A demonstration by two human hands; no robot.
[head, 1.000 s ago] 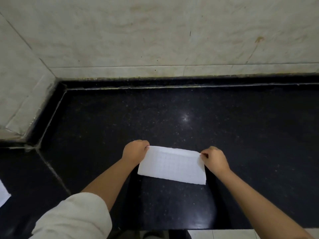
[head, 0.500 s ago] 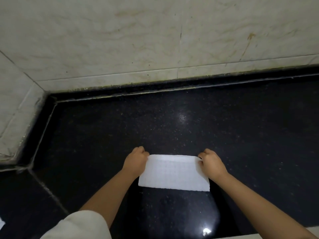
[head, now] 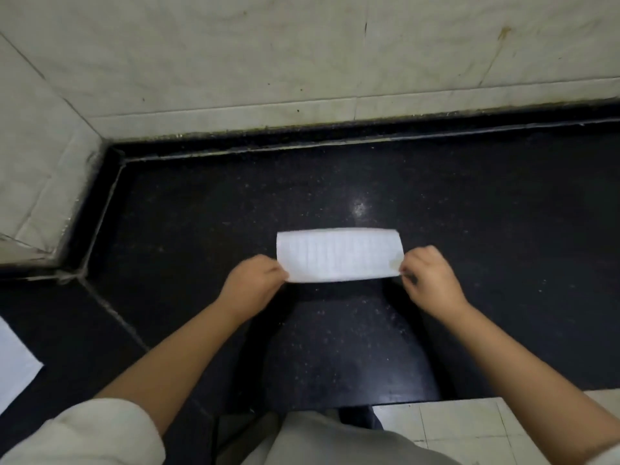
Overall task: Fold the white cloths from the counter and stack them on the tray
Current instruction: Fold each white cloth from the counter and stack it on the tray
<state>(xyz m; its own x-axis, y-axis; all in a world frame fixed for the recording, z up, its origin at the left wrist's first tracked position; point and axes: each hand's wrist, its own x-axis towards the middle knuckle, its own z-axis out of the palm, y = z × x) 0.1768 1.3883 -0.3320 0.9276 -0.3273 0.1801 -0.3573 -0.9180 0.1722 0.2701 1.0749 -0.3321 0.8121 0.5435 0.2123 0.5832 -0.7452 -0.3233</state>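
Observation:
A white cloth (head: 339, 255), folded into a narrow strip, lies on the black counter (head: 335, 182) in the middle of the view. My left hand (head: 250, 286) pinches its near left corner. My right hand (head: 429, 278) pinches its near right corner. A second white cloth (head: 13, 360) shows partly at the left edge, flat on the counter. No tray is in view.
A pale tiled wall (head: 302, 55) runs along the back and angles in at the left (head: 37, 162). The counter's front edge is near my body, with a light tiled floor (head: 453, 421) below at the lower right.
The cloth has been folded over once more and is now a narrower strip. Both hands moved from its far corners to its near corners. The camera tilted down.

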